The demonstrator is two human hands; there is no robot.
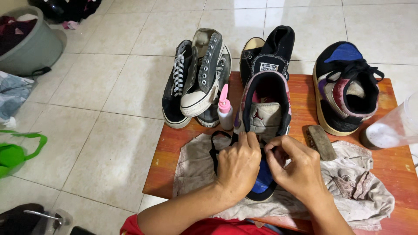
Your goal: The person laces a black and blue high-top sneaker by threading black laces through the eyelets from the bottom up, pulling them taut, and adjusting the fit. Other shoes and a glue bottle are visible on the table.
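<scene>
The fingers (pixel 250 140) of the left hand (pixel 237 165) curl over the near part of a high-top shoe (pixel 265 115), gripping it and a black lace (pixel 214 146) that loops out to the left. The fingers of the right hand (pixel 298 167) are pinched together on the lace just beside the left hand; what exactly sits between the tips is hidden. The shoe stands on a stained cloth (pixel 348 182) spread over the near middle of a low red-brown tabletop (pixel 394 163), its heel opening facing the person and its blue toe showing under the hands.

Just left of the shoe stands a small bottle (pixel 225 112) with a pink cap. To the right lies a wooden brush (pixel 321 142), and beyond it its mate, a second high-top (pixel 344 87). A clear plastic jug (pixel 394 126) sits at the right edge. At the far edge stand grey sneakers (pixel 204 74) and black sneakers (pixel 267 50). On the tiled floor (pixel 109 109), far left, stands a grey basin (pixel 32 43).
</scene>
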